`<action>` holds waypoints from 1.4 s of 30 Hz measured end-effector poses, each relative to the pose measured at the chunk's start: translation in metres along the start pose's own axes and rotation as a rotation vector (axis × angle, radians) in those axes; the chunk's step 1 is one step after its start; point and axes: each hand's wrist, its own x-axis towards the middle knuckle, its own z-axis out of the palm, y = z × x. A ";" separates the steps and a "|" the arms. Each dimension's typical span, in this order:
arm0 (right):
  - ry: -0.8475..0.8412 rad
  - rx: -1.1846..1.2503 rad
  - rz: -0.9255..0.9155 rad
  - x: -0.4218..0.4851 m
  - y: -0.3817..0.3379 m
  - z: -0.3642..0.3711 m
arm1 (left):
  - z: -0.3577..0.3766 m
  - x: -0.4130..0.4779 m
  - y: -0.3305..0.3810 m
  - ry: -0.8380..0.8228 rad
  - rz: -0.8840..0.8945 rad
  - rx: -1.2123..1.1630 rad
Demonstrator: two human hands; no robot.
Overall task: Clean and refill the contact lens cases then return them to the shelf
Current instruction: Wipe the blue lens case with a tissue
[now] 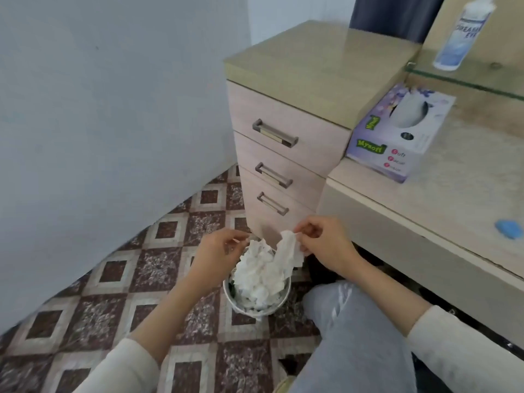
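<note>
I am holding a used tissue [289, 251] over the small waste bin [255, 314] in the lower middle of the frame. My right hand [320, 242] is pinching the tissue's top edge between thumb and fingertips. My left hand [218, 248] is hovering just beside the heap with its fingers curling toward the thumb, and I cannot tell whether it is pinching a corner of the paper or nothing at all. The bin is brimming with crumpled tissues, so I am judging that a drop from this height is risking a spill onto the tiled floor [136, 268]. I am planning to lower the tissue onto the middle of the pile, release it low and press it down lightly. A blue object [509, 228], probably a contact lens case though blurred, is lying on the desk [467, 171] at the right edge of the frame. The lens solution bottle [465, 32] is standing at the upper right, with the tissue box [397, 134] sitting below it
</note>
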 end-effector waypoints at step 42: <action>-0.303 -0.074 0.223 0.036 0.049 0.034 | 0.023 0.031 -0.013 -0.164 -0.081 0.051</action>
